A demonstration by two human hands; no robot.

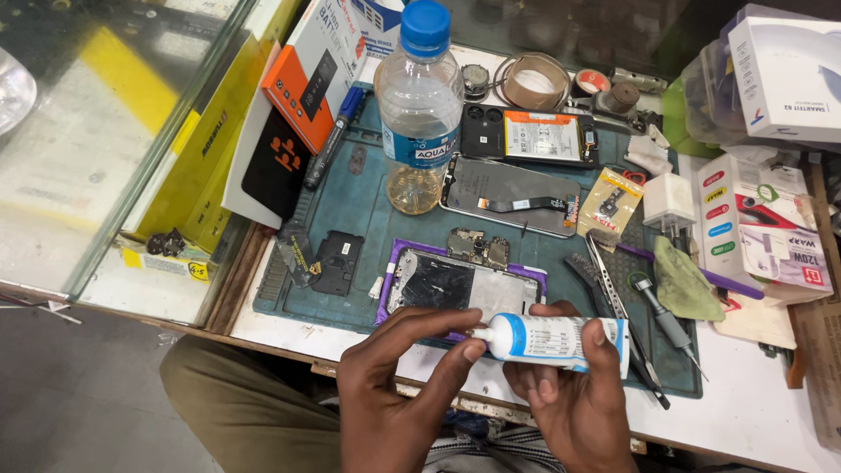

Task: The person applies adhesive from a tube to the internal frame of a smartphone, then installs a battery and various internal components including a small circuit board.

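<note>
Head view: right hand [574,398] has its fingers wrapped around a white and blue glue tube [552,337], held level just above the near edge of the tabletop [753,412]. Left hand [399,385] pinches the tube's nozzle tip with closed fingers. An opened phone [460,285] in a purple frame lies just beyond on the teal mat [363,206]. Water bottle [420,105] stands farther back; tweezers [613,293] lie right of the phone.
</note>
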